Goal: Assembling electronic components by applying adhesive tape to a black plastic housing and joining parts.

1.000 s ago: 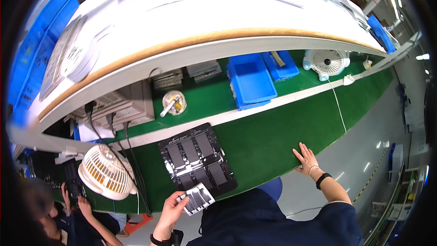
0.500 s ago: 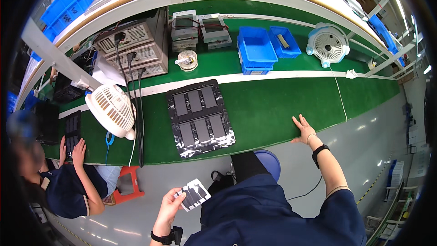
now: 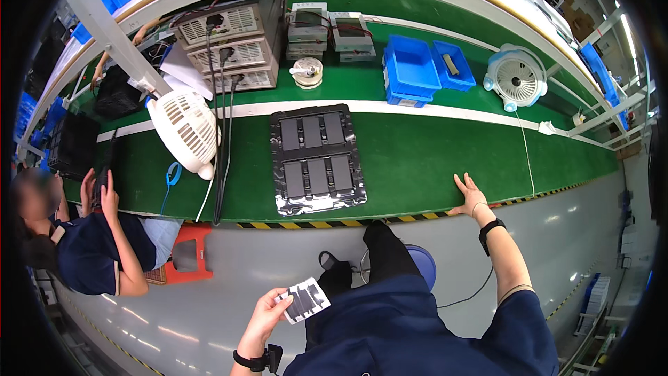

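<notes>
Beyond the bench's front edge, my left hand (image 3: 268, 313) grips a small flat white card with dark bands (image 3: 308, 301), thumb on top. It is held low, in front of my body; its exact kind I cannot make out. My right hand (image 3: 471, 197) has its fingers spread at the front edge of the green bench (image 3: 424, 157) and holds nothing. Between the two hands, farther in, lies a black plastic tray (image 3: 316, 205) with two rows of dark flat rectangular pieces in its pockets.
A white fan (image 3: 182, 132) and hanging black cables stand left of the tray. Behind are stacked power units (image 3: 229, 56), blue bins (image 3: 410, 69) and another fan (image 3: 516, 78). At far left a co-worker (image 3: 90, 254) holds a dark tray upright. A blue stool (image 3: 422, 264) stands below.
My view has shifted, so the bench sits higher and farther right. The co-worker has tipped their dark tray up from the bench. My hands keep their poses.
</notes>
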Tool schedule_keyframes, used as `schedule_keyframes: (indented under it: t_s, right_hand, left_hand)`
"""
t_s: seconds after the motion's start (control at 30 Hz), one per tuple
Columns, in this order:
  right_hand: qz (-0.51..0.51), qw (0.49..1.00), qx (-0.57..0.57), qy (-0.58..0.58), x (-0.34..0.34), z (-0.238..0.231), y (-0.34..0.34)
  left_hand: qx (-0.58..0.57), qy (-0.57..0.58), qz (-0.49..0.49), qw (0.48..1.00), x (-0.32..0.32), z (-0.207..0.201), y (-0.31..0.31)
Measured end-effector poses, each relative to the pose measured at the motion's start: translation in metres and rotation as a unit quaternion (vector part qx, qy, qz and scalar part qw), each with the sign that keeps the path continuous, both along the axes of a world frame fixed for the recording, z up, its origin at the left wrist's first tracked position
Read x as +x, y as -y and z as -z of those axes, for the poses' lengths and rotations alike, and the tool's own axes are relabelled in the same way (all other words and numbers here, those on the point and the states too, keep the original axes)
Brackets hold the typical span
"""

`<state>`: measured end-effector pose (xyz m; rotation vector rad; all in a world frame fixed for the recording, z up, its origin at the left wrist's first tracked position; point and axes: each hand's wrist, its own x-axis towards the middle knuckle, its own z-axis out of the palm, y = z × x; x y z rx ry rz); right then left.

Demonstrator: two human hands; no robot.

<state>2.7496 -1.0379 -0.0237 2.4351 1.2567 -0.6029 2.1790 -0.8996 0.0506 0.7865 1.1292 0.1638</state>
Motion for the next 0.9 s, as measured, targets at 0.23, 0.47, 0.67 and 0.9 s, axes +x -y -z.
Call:
schedule_keyframes:
  t_s: [0.23,0.47,0.67,0.9]
  right_hand:
    - [-0.011,0.999,0.033,0.005,0.007,0.001,0.006]
    - [-0.042,0.989,0.138,-0.020,0.004,0.010,0.028]
    - [-0.040,0.971,0.232,0.038,0.011,0.019,0.116]
    - [-0.118,0.935,0.319,0.097,0.112,0.071,0.157]
  left_hand:
    - [-0.007,0.019,0.070,0.997,0.035,0.010,-0.009]
    - [0.047,0.020,0.081,0.995,0.078,0.042,-0.024]
    - [0.067,0.019,0.075,0.995,0.125,0.051,-0.015]
    - [0.091,0.062,0.208,0.972,0.227,0.081,-0.036]
